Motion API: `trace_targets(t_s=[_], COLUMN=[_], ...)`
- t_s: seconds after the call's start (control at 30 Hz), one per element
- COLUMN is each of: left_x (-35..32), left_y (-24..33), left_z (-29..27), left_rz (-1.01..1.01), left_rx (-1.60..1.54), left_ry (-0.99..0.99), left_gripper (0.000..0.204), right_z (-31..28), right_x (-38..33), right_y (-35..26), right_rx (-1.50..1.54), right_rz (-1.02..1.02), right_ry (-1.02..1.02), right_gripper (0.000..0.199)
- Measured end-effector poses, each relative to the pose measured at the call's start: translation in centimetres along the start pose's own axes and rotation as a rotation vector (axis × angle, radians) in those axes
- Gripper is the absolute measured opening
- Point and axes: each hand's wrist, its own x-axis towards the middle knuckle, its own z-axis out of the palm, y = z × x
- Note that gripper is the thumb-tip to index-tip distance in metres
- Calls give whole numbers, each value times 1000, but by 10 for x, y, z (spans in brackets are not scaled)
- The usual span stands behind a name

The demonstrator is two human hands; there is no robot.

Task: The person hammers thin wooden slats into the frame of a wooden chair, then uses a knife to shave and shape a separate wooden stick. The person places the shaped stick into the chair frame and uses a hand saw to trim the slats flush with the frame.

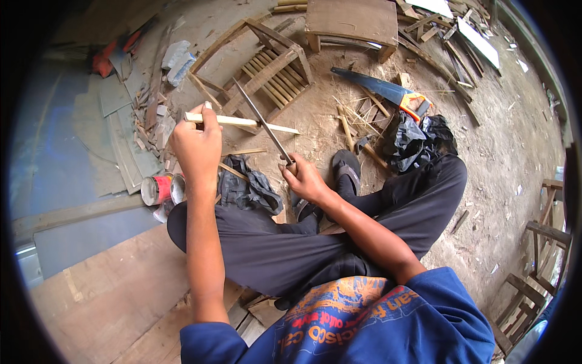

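My left hand (199, 145) is closed round a pale stick (233, 120), near its left end. The stick points right and slightly down, tapering to a thin tip. In my right hand (308, 181) is the handle of a long knife (276, 142), its narrow blade slanting up and to the left. That blade crosses the stick around its middle; whether it presses into the wood I cannot tell. My fingers hide most of the knife's handle. Beyond the stick stands a wooden frame (267, 74) with a row of slats inside it.
A low wooden stool (351, 23) stands at the far side. Right of centre lie a handsaw (376, 87) with an orange handle and black plastic (418, 142). Red tins (156, 190) are by my left knee. Wood scraps (439, 51) are heaped at the far right.
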Motion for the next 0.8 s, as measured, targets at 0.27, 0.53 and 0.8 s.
trace_targets(t_s=[0.27, 0.53, 0.8], left_x=[-2, 5, 4], left_y=[-6, -9, -15], left_z=[1, 1, -6], left_rz=[-24, -136, -249], left_rx=[13, -2, 138], left_ry=[8, -69, -206], left_gripper=[34, 39, 63], right_z=[9, 14, 3], right_x=[-17, -10, -22], right_y=[-59, 49, -9], right_rx=[-121, -208, -82], right_rz=[-298, 5, -186], right_ry=[167, 159, 21], right_gripper=[44, 37, 45])
